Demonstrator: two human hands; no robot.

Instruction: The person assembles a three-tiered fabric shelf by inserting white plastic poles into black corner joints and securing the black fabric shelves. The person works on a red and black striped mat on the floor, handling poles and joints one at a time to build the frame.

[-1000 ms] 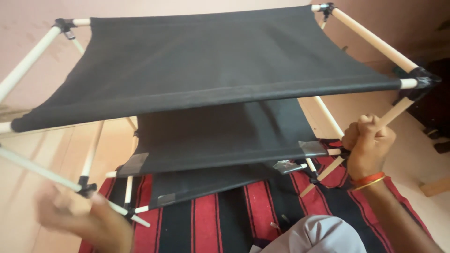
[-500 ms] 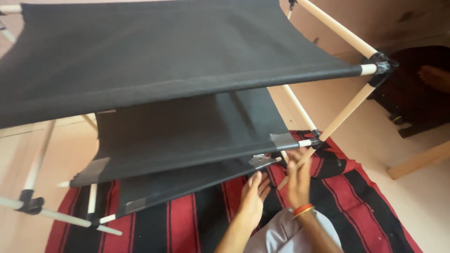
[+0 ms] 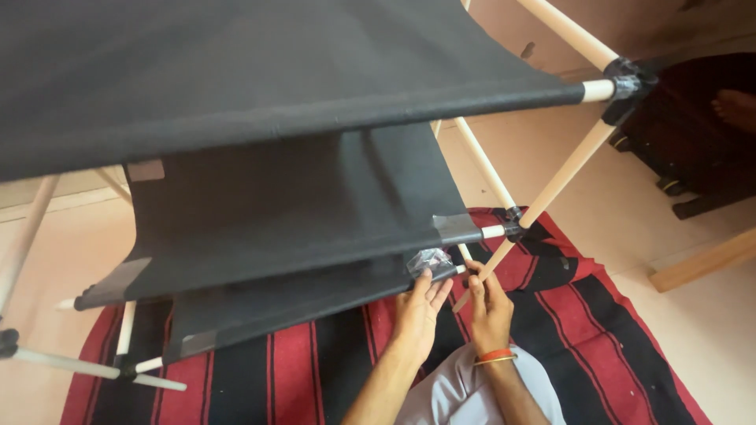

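Under shelf (image 3: 299, 307), both hands, seemingly fingertips-on.

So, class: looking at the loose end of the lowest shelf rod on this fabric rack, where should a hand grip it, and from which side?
Probably the bare stub of the lowest shelf rod, just past the black fabric shelf. Come from the near side, below, as the left hand and right hand do: the upper shelves block any reach from above, and the diagonal pole crowds the outer side.
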